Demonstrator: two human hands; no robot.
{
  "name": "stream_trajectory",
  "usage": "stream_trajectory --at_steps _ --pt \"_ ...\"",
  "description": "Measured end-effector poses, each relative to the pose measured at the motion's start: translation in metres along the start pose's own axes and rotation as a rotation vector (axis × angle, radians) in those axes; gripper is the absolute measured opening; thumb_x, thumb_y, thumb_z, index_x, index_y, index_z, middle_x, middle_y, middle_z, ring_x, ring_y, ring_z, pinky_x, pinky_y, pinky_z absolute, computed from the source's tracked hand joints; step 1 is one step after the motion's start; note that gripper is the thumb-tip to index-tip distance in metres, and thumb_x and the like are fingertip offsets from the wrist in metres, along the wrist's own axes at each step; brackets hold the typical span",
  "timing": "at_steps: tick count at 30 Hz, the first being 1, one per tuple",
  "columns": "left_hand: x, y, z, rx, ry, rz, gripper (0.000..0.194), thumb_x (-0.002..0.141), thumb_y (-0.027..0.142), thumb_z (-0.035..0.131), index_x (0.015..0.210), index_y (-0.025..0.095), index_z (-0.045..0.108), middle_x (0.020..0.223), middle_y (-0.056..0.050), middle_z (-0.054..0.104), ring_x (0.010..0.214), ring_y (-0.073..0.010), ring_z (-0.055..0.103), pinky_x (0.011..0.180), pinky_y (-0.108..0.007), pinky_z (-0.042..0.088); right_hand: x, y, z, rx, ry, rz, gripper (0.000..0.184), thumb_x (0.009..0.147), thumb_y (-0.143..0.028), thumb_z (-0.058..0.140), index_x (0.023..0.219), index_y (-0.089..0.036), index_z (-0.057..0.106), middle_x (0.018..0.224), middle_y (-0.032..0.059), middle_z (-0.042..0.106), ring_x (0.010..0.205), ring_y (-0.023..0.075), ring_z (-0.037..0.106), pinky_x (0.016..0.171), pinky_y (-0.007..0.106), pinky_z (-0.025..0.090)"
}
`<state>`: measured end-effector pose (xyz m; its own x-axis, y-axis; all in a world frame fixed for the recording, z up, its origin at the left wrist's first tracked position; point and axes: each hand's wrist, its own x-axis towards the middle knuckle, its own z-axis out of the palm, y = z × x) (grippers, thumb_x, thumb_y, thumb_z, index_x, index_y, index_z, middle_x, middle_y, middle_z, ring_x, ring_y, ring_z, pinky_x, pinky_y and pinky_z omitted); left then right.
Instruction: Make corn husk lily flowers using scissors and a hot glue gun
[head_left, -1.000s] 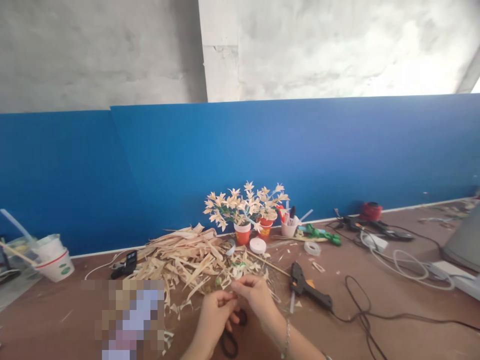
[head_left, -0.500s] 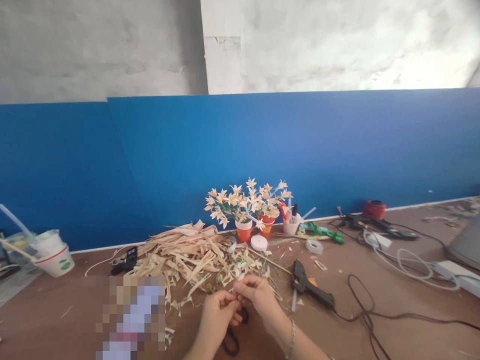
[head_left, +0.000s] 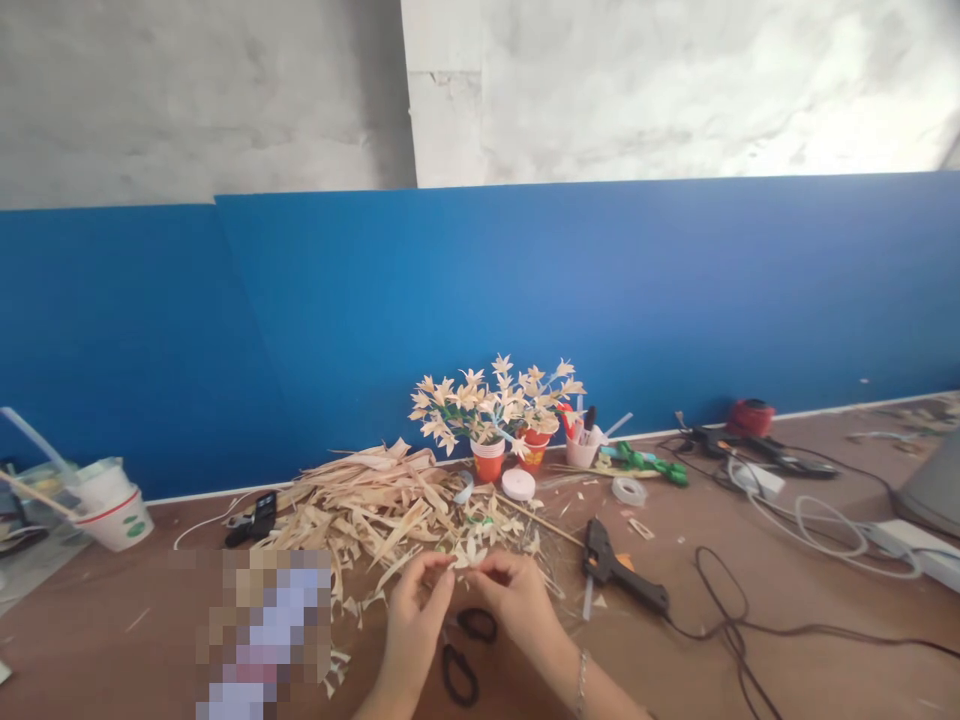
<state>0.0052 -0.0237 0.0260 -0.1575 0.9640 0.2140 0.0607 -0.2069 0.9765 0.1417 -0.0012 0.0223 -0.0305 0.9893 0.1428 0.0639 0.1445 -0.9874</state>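
Observation:
A small pale flower made of dried husk (head_left: 470, 552) is held between my two hands at the front middle of the table. My left hand (head_left: 418, 610) pinches its left side with thumb and fingers. On the other side, the fingertips of my right hand (head_left: 517, 600) are closed on the flower's lower right edge. Below and between the hands lie scissors with black handles (head_left: 460, 678), their blades mostly hidden. Just beyond the hands spreads a heap of dry husk strips (head_left: 375, 500) with cut scraps.
Husk flowers (head_left: 487, 400) stand in red and white cups (head_left: 488, 462) at the back. A black glue gun (head_left: 626, 575) with a trailing cable lies right of my hands. Nearby are a tape roll (head_left: 628, 491) and a white disc (head_left: 518, 484). Paper cups (head_left: 116, 520) stand far left.
My hands have drawn slightly apart and the pale flower now shows between the fingertips. More of the scissors' handles is uncovered below.

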Motion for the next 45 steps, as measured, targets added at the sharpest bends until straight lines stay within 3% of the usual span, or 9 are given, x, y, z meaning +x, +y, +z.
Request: stream_trajectory --at_steps 5,14,18,23,29,34,38,42,45 --pt "0.001 0.012 -0.006 0.163 -0.027 0.163 0.01 0.073 0.027 0.062 0.075 0.019 0.067 0.088 -0.006 0.061 0.076 -0.0192 0.056 0.064 -0.026 0.043 -0.007 -0.004 0.001 -0.234 -0.087 -0.162 0.017 0.072 -0.022 0.059 0.059 -0.017 0.067 0.057 0.0018 0.06 0.055 0.0132 0.051 0.054 0.023 0.037" --pt "0.01 0.004 -0.008 0.121 -0.096 0.059 0.013 0.073 0.026 0.059 0.063 0.017 0.061 0.087 -0.005 0.057 0.081 -0.0195 0.055 0.067 -0.025 0.042 -0.011 -0.004 0.0 -0.296 -0.217 -0.303 0.016 0.07 -0.011 0.054 0.059 -0.016 0.064 0.059 -0.0004 0.057 0.058 0.0111 0.05 0.058 0.02 0.038" --pt "0.009 0.006 -0.008 0.053 -0.089 0.028 0.012 0.071 0.027 0.061 0.065 0.016 0.062 0.083 -0.005 0.058 0.081 -0.0197 0.055 0.069 -0.026 0.043 -0.01 -0.001 0.002 -0.216 -0.199 -0.195 0.014 0.069 -0.015 0.057 0.058 -0.016 0.064 0.058 -0.0002 0.057 0.056 0.0111 0.05 0.056 0.021 0.038" --pt "0.003 0.01 -0.005 -0.111 0.06 -0.112 0.025 0.07 0.036 0.063 0.087 0.017 0.062 0.084 -0.004 0.063 0.076 -0.0178 0.057 0.063 -0.023 0.043 -0.005 0.0 0.002 0.106 -0.084 0.05 0.018 0.06 -0.031 0.071 0.055 -0.014 0.065 0.055 -0.0015 0.055 0.052 0.0102 0.047 0.05 0.021 0.037" --pt "-0.002 -0.003 0.011 -0.222 -0.161 -0.345 0.029 0.06 0.036 0.071 0.076 0.014 0.063 0.061 0.0 0.061 0.04 -0.0046 0.04 0.039 -0.016 0.026 -0.006 -0.007 0.0 0.454 -0.078 0.195 0.026 0.052 -0.036 0.078 0.055 -0.014 0.064 0.059 -0.0014 0.056 0.058 0.0113 0.051 0.059 0.023 0.042" --pt "-0.005 -0.006 0.016 -0.199 -0.154 -0.354 0.03 0.062 0.04 0.069 0.067 0.012 0.06 0.054 0.001 0.059 0.033 -0.0017 0.032 0.034 -0.016 0.018 -0.006 -0.006 0.002 0.562 -0.151 0.298 0.029 0.053 -0.035 0.078 0.063 -0.014 0.062 0.06 -0.0001 0.06 0.056 0.0121 0.054 0.059 0.025 0.044" --pt "-0.006 -0.004 0.015 -0.199 -0.143 -0.335 0.029 0.067 0.041 0.065 0.069 0.013 0.059 0.043 0.006 0.048 0.034 -0.0023 0.031 0.033 -0.014 0.019 0.001 -0.004 -0.009 0.334 -0.218 0.269 0.034 0.057 -0.032 0.074 0.084 -0.015 0.063 0.066 -0.0009 0.062 0.061 0.0128 0.056 0.062 0.024 0.044" --pt "-0.003 -0.007 0.014 -0.278 -0.12 -0.347 0.029 0.065 0.04 0.068 0.07 0.013 0.057 0.056 0.002 0.057 0.037 -0.0025 0.037 0.033 -0.013 0.023 0.011 -0.019 -0.051 -0.337 -0.332 0.168 0.031 0.062 -0.025 0.066 0.091 -0.015 0.064 0.077 0.0028 0.065 0.072 0.0174 0.058 0.064 0.025 0.042" --pt "-0.001 -0.008 0.015 -0.323 -0.118 -0.379 0.03 0.062 0.04 0.069 0.07 0.014 0.056 0.063 0.0 0.061 0.038 -0.0021 0.039 0.032 -0.013 0.022 0.015 -0.035 -0.096 -0.896 -0.199 0.18 0.015 0.072 -0.021 0.051 0.078 -0.017 0.064 0.075 0.0054 0.065 0.072 0.02 0.059 0.063 0.027 0.04"
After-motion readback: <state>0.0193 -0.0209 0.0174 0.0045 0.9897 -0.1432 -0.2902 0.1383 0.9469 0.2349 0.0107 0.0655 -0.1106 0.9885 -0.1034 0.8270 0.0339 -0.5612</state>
